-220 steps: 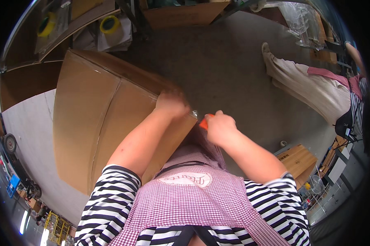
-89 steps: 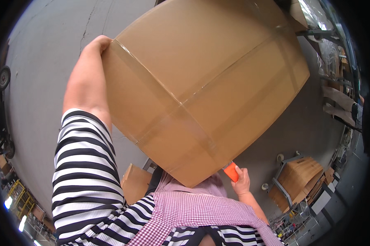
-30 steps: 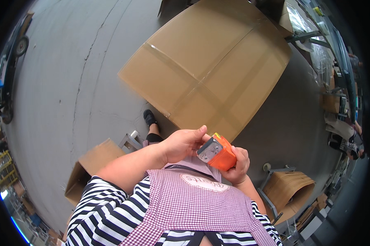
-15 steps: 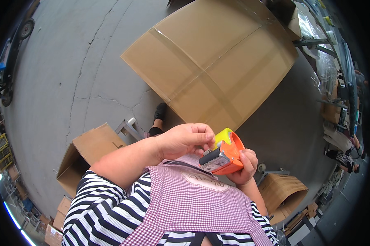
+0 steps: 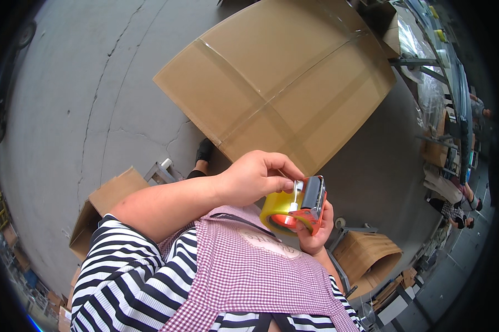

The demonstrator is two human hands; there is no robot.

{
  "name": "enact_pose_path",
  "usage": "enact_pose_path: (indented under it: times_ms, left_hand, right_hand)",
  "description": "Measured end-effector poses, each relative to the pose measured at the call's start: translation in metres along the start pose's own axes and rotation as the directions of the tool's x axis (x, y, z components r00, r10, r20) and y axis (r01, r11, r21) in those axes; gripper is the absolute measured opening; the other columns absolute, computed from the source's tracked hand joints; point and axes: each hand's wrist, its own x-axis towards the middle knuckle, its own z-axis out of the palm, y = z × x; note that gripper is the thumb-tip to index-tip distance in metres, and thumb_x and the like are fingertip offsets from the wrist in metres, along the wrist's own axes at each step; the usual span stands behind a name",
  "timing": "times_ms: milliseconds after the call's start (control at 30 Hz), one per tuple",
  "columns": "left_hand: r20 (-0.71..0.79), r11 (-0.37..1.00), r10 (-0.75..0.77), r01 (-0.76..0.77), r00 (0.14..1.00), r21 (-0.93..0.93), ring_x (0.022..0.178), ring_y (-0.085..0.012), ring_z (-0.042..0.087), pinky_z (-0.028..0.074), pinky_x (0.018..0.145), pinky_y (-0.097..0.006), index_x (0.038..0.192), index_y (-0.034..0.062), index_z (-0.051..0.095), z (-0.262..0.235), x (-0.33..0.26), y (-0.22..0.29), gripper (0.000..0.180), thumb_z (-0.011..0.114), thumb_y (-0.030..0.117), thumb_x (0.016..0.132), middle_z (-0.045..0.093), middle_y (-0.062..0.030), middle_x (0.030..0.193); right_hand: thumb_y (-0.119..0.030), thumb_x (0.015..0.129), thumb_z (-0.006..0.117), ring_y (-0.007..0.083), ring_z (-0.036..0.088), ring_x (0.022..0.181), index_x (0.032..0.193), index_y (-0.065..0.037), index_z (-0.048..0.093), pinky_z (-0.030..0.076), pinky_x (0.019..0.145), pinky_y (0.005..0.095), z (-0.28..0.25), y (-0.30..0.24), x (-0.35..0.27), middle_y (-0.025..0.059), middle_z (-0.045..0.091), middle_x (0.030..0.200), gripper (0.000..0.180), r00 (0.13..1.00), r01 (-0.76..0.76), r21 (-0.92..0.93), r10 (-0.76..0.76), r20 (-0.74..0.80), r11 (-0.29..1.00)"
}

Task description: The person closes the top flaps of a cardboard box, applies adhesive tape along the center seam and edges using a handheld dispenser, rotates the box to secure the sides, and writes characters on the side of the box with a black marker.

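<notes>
My right hand grips an orange tape dispenser from its right side, in front of my apron. A dark roller and a metal edge on it face up. The yellow tape roll is seated in the dispenser, to the left of the roller. Thumb and forefinger of my left hand are bent together against the upper side of the roll, close to the roller. What they pinch, if anything, is too small to tell. Beyond my hands lies a large cardboard box with tape strips across its top.
At the left stands an open cardboard box beside a metal frame piece. Another open box is at the lower right. A rack with clear plastic film stands at the right edge. Farther right, people are partly visible.
The dispenser has turned in my right hand, so its roller now points up and right and the tape roll faces left. My left hand has shifted slightly up and onto the roll.
</notes>
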Motion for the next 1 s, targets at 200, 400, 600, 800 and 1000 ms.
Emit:
enact_pose_path:
  times_ms: [200, 400, 600, 800, 1000]
  left_hand:
    - [0.125, 0.995, -0.094, 0.091, 0.988, 0.033, 0.093, -0.0118, 0.065, 0.054, 0.085, -0.029, 0.103, 0.0004, 0.064, -0.018, 0.006, 0.004, 0.01, 0.064, 0.007, 0.096, 0.069, -0.0042, 0.096]
    - [0.447, 0.895, -0.306, 0.094, 0.841, 0.435, 0.087, -0.0093, 0.058, 0.051, 0.077, -0.028, 0.106, 0.0025, 0.062, -0.053, 0.02, 0.023, 0.013, 0.061, 0.011, 0.097, 0.062, 0.0003, 0.094]
    - [0.459, 0.899, -0.439, 0.377, 0.773, 0.225, 0.088, -0.0156, 0.065, 0.053, 0.079, -0.029, 0.096, 0.0027, 0.059, -0.053, 0.031, 0.018, 0.014, 0.066, 0.011, 0.087, 0.067, -0.0081, 0.095]
    - [0.424, 0.941, -0.332, 0.326, 0.843, 0.089, 0.078, -0.0118, 0.062, 0.052, 0.07, -0.026, 0.106, 0.003, 0.056, -0.049, 0.027, -0.01, 0.028, 0.071, 0.006, 0.082, 0.063, -0.0034, 0.086]
    - [0.359, 0.937, -0.349, 0.312, 0.866, 0.158, 0.076, -0.0088, 0.058, 0.048, 0.068, -0.024, 0.104, 0.0024, 0.062, -0.053, 0.019, -0.022, 0.023, 0.073, 0.007, 0.084, 0.061, 0.0002, 0.083]
  right_hand:
    - [-0.026, 0.082, 0.082, 0.0141, 0.059, 0.108, 0.135, 0.001, 0.047, 0.047, 0.098, 0.0308, 0.007, -0.008, 0.005, 0.0054, 0.06, 0.121, 0.069, 0.997, -0.078, 0.044, 0.077, 0.014, 0.996]
    - [-0.02, 0.08, 0.082, 0.0127, 0.059, 0.099, 0.127, 0.001, 0.052, 0.046, 0.092, 0.0279, -0.002, -0.01, 0.014, 0.0039, 0.06, 0.111, 0.06, 0.983, -0.024, -0.063, 0.035, 0.179, 0.998]
    - [-0.003, 0.065, 0.08, 0.0194, 0.059, 0.077, 0.119, 0.0, 0.059, 0.049, 0.07, 0.0286, -0.005, -0.013, 0.025, 0.0086, 0.06, 0.092, 0.058, 0.957, 0.258, -0.356, -0.186, 0.223, 0.898]
    - [-0.002, 0.062, 0.075, 0.0238, 0.059, 0.076, 0.122, -0.001, 0.056, 0.049, 0.071, 0.0322, -0.009, -0.018, 0.022, 0.0107, 0.059, 0.092, 0.062, 0.915, 0.402, -0.55, -0.303, 0.265, 0.732]
    - [-0.003, 0.062, 0.078, 0.0268, 0.061, 0.076, 0.124, -0.002, 0.057, 0.051, 0.069, 0.035, -0.009, -0.013, 0.018, 0.0121, 0.061, 0.094, 0.065, 0.875, 0.482, -0.619, -0.379, 0.302, 0.62]
